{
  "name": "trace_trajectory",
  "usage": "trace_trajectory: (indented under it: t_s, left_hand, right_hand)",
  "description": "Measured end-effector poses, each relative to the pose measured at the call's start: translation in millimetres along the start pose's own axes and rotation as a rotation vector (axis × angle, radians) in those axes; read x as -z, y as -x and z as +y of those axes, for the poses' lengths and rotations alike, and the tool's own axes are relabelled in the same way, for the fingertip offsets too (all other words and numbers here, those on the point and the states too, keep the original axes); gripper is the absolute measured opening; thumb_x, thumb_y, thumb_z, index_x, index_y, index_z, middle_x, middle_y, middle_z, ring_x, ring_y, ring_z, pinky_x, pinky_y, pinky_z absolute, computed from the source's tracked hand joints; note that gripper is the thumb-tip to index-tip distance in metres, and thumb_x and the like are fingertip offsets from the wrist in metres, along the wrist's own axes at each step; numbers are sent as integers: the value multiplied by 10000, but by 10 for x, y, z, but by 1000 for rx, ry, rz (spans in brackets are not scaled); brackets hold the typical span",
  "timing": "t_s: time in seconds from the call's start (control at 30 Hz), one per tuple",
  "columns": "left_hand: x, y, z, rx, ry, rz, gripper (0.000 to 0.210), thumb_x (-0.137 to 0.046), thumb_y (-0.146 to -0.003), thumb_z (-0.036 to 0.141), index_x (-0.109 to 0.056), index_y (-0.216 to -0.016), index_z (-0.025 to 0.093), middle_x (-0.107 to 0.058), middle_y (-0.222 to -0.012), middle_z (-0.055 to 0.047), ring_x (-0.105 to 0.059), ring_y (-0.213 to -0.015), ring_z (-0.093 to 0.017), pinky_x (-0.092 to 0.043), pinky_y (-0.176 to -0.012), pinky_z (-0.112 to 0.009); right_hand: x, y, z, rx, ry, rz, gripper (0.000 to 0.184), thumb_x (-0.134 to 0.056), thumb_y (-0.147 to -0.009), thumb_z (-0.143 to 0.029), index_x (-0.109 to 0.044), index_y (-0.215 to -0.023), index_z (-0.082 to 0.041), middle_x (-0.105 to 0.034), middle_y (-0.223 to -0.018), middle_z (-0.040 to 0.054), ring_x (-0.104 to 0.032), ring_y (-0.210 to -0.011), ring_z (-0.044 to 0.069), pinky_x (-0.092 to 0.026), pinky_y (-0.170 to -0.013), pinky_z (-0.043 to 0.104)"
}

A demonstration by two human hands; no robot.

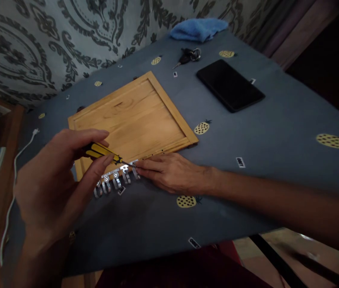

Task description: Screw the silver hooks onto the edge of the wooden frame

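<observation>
My left hand [58, 176] grips a yellow-and-black screwdriver [102, 152] between thumb and fingers. The thin shaft slants down to the right, its tip at a metal hook [136, 172] on the near edge of a framed wooden board [127, 116]. My right hand [175, 172] has its fingertips pressed together on that same hook, partly covering it. More shiny curved hooks [116, 181] sit in a row to the left along this edge, with screw heads showing. Several small dark holes dot the edge to the right of the hooks.
A black phone [231, 85] lies to the right of the board. Keys [188, 56] and a blue cloth [199, 30] are at the back of the pineapple-print tablecloth [265, 136]. A white cable [15, 172] runs down the left, beside a wooden shelf [0, 200].
</observation>
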State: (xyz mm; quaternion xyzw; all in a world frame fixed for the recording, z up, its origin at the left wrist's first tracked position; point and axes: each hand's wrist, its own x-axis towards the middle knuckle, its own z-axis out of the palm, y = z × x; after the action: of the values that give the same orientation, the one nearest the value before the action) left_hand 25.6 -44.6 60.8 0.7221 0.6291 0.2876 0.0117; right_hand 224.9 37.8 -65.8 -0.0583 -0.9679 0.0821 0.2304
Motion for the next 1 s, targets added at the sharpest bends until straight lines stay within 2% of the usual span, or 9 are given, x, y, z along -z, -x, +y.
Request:
trace_trajectory:
  t_s: [0.1, 0.3, 0.47, 0.67, 0.8, 0.87, 1.0]
  left_hand:
    - [-40, -3, 4, -55, 29, 6, 363, -715, -864, 162, -656, -1174, 343, -697, -1096, 52, -673, -935, -168, -552, -810, -341]
    - [-103, 0, 99, 58, 72, 63, 281, -659, -911, 157, -679, -1115, 349, -698, -1062, 67, -662, -895, -165, -531, -834, -392]
    - [-56, -8, 10, -51, 32, -24, 334, -665, -911, 154, -650, -1189, 340, -704, -1103, 60, -665, -889, -147, -521, -806, -348]
    - [-33, -28, -32, -138, -35, -28, 298, -675, -894, 194, -672, -1172, 303, -730, -1029, 51, -695, -805, -146, -520, -654, -282]
    - [-38, -35, -14, -158, 6, -64, 299, -630, -922, 185, -662, -1199, 293, -724, -1071, 30, -699, -872, -164, -543, -714, -283]
    - [-50, -45, -11, -177, -15, -56, 294, -628, -929, 191, -661, -1206, 284, -709, -1073, 8, -687, -865, -160, -547, -731, -282]
    - [-84, -58, -3, -213, -142, 27, 247, -674, -916, 246, -688, -1161, 264, -661, -933, -10, -630, -683, -126, -526, -620, -274]
  right_hand:
    - [-9, 0, 5, 3, -8, 1, 306, -456, -1005, -132, -629, -1248, -65, -701, -1267, 118, -701, -1027, 236, -619, -817, 391]
    - [-1, -5, 7, 1, -17, -19, 323, -415, -1019, -139, -631, -1252, -74, -693, -1280, 124, -691, -1047, 226, -620, -837, 392]
    - [4, -3, 5, -5, -10, -14, 334, -391, -1028, -143, -637, -1246, -79, -700, -1267, 117, -691, -1042, 223, -617, -822, 385]
    - [-8, -6, 5, 2, -8, 4, 304, -431, -1022, -154, -640, -1226, -69, -711, -1240, 114, -699, -997, 224, -606, -816, 373]
    - [-3, -7, 5, 2, -13, 8, 296, -437, -1011, -133, -641, -1214, -66, -715, -1234, 108, -698, -998, 228, -609, -818, 385]
    - [-1, -8, 4, -3, -16, -5, 298, -434, -1012, -134, -639, -1220, -74, -713, -1240, 109, -696, -1017, 225, -609, -822, 384]
    - [5, -14, 4, -5, -12, -7, 317, -411, -1023, -143, -633, -1237, -73, -707, -1254, 112, -697, -1031, 228, -610, -823, 388]
